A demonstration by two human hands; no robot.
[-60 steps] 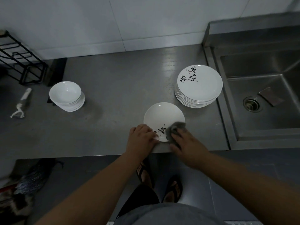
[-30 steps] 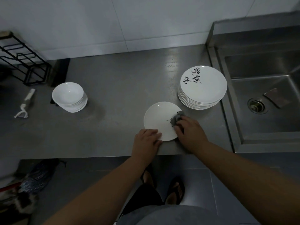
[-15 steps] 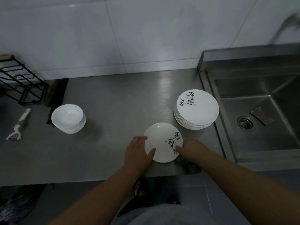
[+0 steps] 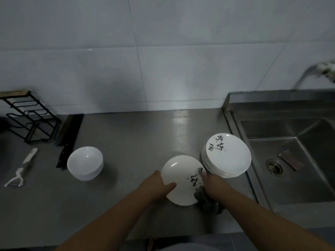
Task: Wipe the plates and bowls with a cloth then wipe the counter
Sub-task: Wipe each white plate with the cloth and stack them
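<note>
A white plate with black brush marks (image 4: 182, 180) is tilted up off the steel counter (image 4: 137, 142). My left hand (image 4: 155, 185) grips its left rim, thumb on the face. My right hand (image 4: 213, 185) holds the right rim and keeps a grey cloth (image 4: 206, 200) bunched under the palm, partly hidden. To the right stands a stack of plates (image 4: 226, 156) with the same marks on top. A stack of white bowls (image 4: 85, 163) sits at the left.
A sink (image 4: 293, 160) with a drain lies at the right, a tap above it. A black wire rack (image 4: 30, 116), a knife (image 4: 68, 140) and a white peeler (image 4: 20, 169) lie at the left. The tiled wall is behind.
Wiping with the cloth has stopped. Both hands have taken the plate by its rims, turned it and lifted it toward the plate stack. The camera view has tilted upward.
</note>
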